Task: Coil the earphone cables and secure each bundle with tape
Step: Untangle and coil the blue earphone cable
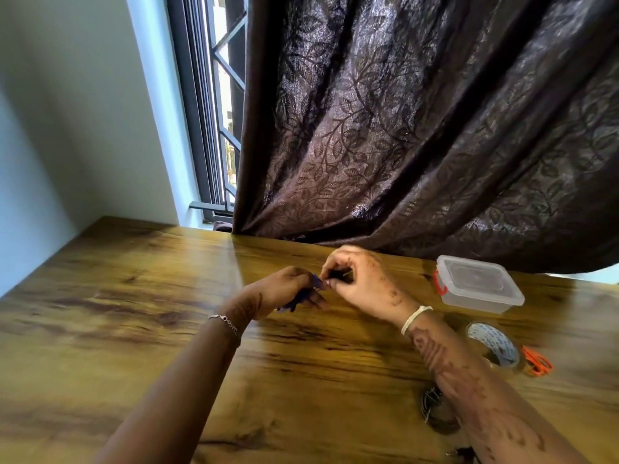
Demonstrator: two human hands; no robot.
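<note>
Two hands, one blue cable [316, 282], one tape roll [495, 344].
Over the middle of the table [134, 313], the left hand [288, 286] grips the blue cable; the right hand [361, 289] pinches it too.

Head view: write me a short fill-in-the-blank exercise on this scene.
The cable in the left hand is ____. The scissors beside the tape roll have ____ handles. The clear box stands on the person's ____ side.
Missing: blue; orange; right.
</note>
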